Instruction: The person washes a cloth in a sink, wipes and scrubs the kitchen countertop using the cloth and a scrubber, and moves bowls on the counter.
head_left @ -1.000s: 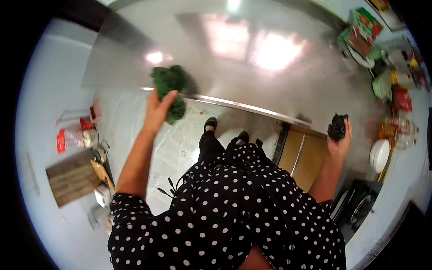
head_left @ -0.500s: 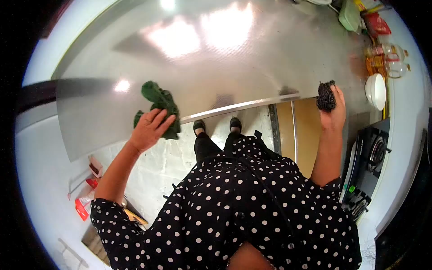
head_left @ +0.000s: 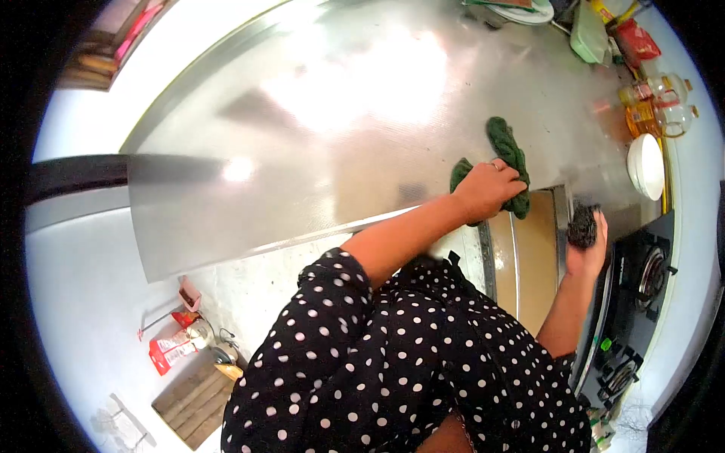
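Note:
My left hand (head_left: 487, 189) presses a dark green cloth (head_left: 507, 147) onto the metal countertop (head_left: 302, 177), close to its front edge and right of the middle. The cloth is bunched under my fingers, with one end sticking out toward the back. At the right, my right hand (head_left: 590, 245) grips a dark scouring pad (head_left: 581, 226) with a coarse, curly surface. The pad is held up in front of my palm, near the counter's front edge. My fingers curl round its far side and are partly hidden.
To the right stand a white bowl (head_left: 646, 167), oil bottles (head_left: 643, 117) and a black gas stove (head_left: 638, 279). A pale green container (head_left: 589, 34) and a white plate (head_left: 521, 11) sit at the back right. A wooden crate (head_left: 195, 404) is on the floor at lower left.
My left hand has swept the green cloth from the left part of the counter to the right. My right hand, still holding the scouring pad, appears lower and farther right.

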The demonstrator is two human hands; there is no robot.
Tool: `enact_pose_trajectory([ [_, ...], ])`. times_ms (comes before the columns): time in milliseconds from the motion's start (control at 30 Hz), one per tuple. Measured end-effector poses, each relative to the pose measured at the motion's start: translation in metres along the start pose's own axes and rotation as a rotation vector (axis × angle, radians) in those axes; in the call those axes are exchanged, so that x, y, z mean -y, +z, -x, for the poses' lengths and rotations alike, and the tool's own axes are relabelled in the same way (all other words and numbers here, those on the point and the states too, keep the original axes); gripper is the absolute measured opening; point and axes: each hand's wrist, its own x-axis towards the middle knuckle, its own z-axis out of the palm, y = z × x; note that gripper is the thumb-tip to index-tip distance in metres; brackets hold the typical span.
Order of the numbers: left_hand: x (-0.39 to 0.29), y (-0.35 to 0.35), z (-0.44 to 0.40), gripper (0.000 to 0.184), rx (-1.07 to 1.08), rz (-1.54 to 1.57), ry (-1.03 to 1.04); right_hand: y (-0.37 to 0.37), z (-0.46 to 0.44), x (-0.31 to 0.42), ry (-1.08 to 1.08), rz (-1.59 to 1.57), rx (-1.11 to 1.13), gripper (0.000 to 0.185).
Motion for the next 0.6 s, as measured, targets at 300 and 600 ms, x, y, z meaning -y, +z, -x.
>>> enact_pose_trajectory([
  [300, 0.035, -0.210, 0.201, 0.041, -0.794, 0.900, -0.958, -0.042, -0.011, -0.044, 0.062, -0.070, -0.004, 0.028],
  [600, 0.136, -0.192, 0.330, 0.090, -0.361, -0.646, -1.460, 0.023, 0.020, -0.051, 0.058, -0.020, 0.111, 0.026],
])
